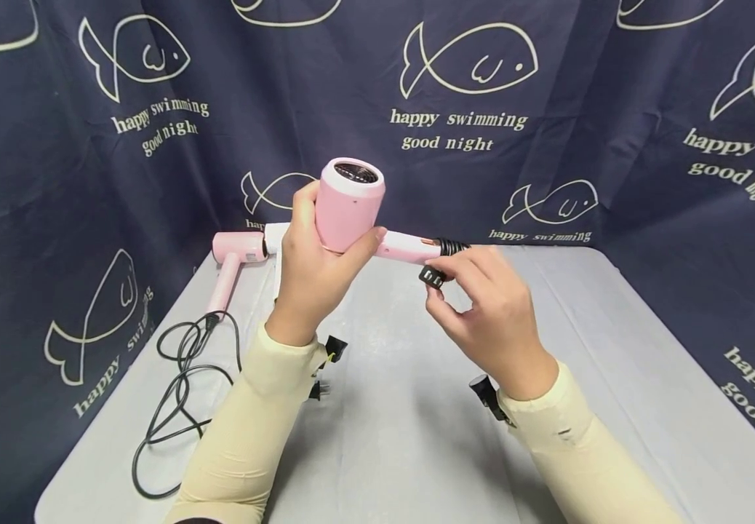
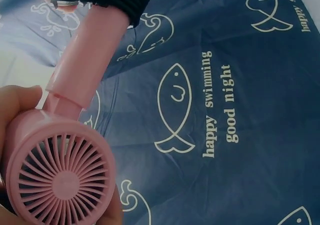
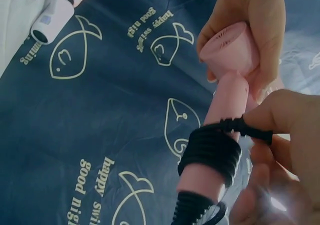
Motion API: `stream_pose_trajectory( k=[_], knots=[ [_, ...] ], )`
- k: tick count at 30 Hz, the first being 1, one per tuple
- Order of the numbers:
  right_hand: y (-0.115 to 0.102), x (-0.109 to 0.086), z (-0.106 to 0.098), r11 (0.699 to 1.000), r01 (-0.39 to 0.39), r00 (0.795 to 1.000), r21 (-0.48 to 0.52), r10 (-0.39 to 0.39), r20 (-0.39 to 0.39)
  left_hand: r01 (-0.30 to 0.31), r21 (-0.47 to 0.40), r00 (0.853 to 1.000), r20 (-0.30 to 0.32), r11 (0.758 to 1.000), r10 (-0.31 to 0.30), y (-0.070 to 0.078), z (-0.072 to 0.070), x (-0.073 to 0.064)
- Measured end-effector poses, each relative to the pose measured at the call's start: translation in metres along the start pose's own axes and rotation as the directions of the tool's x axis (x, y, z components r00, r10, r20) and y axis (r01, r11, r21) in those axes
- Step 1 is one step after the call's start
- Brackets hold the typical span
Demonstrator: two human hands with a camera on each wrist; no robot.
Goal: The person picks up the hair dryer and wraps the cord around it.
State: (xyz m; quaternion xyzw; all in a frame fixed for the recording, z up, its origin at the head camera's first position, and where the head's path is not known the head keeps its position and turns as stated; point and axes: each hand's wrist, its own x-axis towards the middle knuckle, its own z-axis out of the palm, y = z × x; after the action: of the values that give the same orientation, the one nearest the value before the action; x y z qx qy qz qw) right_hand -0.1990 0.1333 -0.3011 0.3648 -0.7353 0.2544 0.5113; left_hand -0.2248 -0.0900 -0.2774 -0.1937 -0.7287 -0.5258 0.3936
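Observation:
A pink hair dryer [image 1: 349, 218] with a pale rim is held up above the table, its dark grille facing up in the head view. My left hand [image 1: 308, 280] grips it round the barrel, thumb on the near side. The handle points right, and a black cord [image 3: 210, 150] is wound round it in tight coils. My right hand [image 1: 498, 316] pinches the cord's black plug [image 1: 432, 276] between thumb and fingers, close beside the handle's end. The left wrist view shows the ribbed round vent [image 2: 66, 185] at the other end of the barrel.
Another pink hair dryer [image 1: 223, 284] lies at the table's left back, its black cord [image 1: 181, 393] looped loosely toward the front. A white appliance [image 1: 276, 236] is partly hidden behind my left hand. A pronged plug [image 1: 318, 391] shows by the left sleeve. Dark blue fish-print cloth [image 1: 462, 65] surrounds the grey table [image 1: 384, 451].

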Motion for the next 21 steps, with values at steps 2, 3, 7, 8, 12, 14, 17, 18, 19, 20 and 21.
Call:
stream_pose_trajectory(
  k=[2,3,7,8,12,14,17,18,19,20,21],
  knots=[
    [0.003,0.001,0.000,1.000,-0.002,1.000,-0.003,0.002,-0.012,0.010,0.009,1.000,0.014,1.000,-0.010,-0.005,0.000,0.000],
    [0.005,0.002,0.000,1.000,-0.010,1.000,-0.005,0.010,-0.014,0.015,0.010,1.000,0.022,1.000,-0.015,-0.007,0.000,0.001],
    [0.013,0.000,0.000,0.999,-0.052,0.998,0.000,0.052,0.021,0.022,0.007,0.998,0.066,1.000,-0.022,-0.009,-0.001,0.001],
    [0.015,-0.001,0.000,0.999,-0.053,0.998,0.002,0.053,0.041,0.021,0.008,0.996,0.083,1.000,-0.022,-0.009,-0.001,0.001],
    [0.025,-0.006,0.000,0.999,0.015,0.985,0.037,-0.021,0.174,0.012,0.045,0.989,0.146,0.999,-0.019,-0.009,-0.002,0.000],
    [0.030,-0.008,0.000,0.997,0.064,0.970,0.053,-0.075,0.229,0.014,0.060,0.983,0.180,0.998,-0.025,-0.009,-0.003,0.000],
    [0.034,-0.009,0.001,0.989,0.115,0.962,0.090,-0.133,0.238,0.029,0.069,0.975,0.218,0.997,-0.043,-0.009,-0.004,0.000],
    [0.035,-0.009,0.002,0.988,0.121,0.964,0.100,-0.141,0.227,0.035,0.065,0.973,0.226,0.997,-0.048,-0.009,-0.004,0.000],
    [0.035,-0.009,0.002,0.986,0.126,0.966,0.112,-0.148,0.212,0.039,0.058,0.972,0.229,0.998,-0.052,-0.008,-0.005,0.000],
    [0.035,-0.008,0.002,0.983,0.125,0.969,0.133,-0.149,0.196,0.040,0.046,0.972,0.230,0.998,-0.050,-0.008,-0.005,0.001],
    [0.036,-0.008,0.002,0.980,0.113,0.972,0.162,-0.143,0.185,0.040,0.031,0.972,0.229,0.999,-0.046,-0.008,-0.006,0.001]
  ],
)
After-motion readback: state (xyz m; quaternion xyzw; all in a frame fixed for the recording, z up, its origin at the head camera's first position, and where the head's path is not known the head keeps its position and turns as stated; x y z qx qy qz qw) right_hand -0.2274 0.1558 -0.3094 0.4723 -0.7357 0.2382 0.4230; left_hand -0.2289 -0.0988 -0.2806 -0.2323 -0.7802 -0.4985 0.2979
